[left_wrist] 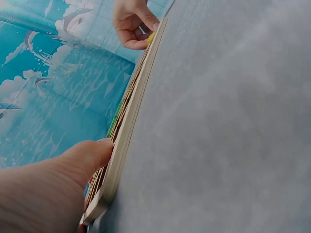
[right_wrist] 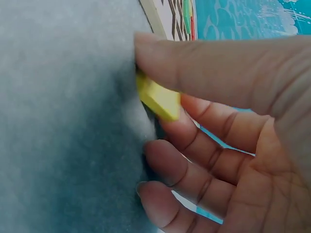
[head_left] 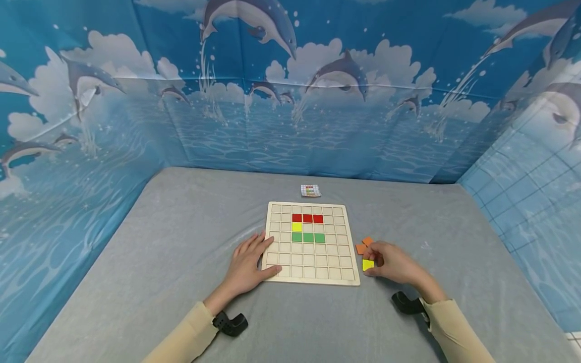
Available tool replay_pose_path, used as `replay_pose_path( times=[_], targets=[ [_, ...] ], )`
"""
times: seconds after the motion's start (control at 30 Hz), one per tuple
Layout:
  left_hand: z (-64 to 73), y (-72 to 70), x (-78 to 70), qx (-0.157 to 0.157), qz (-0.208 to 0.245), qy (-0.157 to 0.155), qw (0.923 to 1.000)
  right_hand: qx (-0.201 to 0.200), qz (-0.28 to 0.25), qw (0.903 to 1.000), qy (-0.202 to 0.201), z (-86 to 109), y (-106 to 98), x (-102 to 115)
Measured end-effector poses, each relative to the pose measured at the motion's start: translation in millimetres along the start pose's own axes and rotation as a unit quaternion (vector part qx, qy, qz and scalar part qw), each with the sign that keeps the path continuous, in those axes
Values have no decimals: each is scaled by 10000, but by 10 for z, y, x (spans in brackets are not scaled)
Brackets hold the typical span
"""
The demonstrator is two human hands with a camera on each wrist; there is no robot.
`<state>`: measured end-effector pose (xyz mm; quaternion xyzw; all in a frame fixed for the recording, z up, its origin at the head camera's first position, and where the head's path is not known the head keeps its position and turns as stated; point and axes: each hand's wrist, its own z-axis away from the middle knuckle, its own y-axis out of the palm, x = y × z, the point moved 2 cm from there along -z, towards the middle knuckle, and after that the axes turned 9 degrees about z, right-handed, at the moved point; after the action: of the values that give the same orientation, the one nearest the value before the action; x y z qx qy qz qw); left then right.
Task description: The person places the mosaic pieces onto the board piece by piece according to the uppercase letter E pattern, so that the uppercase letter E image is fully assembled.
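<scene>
One yellow tile [head_left: 368, 265], right hand [head_left: 394, 262] pinching.
Likely light, stiff; take edges. Left hand [head_left: 248, 263] on board [head_left: 309, 261], thumb apart.

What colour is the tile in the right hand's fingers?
The tile is plain yellow; it shows best in the right wrist view.

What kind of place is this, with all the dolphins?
Probably a little indoor play or practice corner, not the real sea. Dolphin-printed sheets hang around a grey-covered table, where a wooden grid board holds coloured tiles.
</scene>
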<state>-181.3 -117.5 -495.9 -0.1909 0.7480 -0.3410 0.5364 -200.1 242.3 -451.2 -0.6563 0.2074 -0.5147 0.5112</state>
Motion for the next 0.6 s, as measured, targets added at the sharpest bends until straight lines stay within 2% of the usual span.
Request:
replay_pose_path(
  times=[0.27, 0.47, 0.6],
  targets=[
    [1, -8, -7, 2, 20, 11, 10000, 1, -165, 9998, -142, 45, -12, 6],
    [-1, -4, -3, 17, 11, 5, 10000, -259, -176, 9995, -40, 52, 3, -19],
    [-1, -7, -8, -50, 33, 81, 9999, -636, -90, 9979, 89, 21, 39, 1]
  ],
)
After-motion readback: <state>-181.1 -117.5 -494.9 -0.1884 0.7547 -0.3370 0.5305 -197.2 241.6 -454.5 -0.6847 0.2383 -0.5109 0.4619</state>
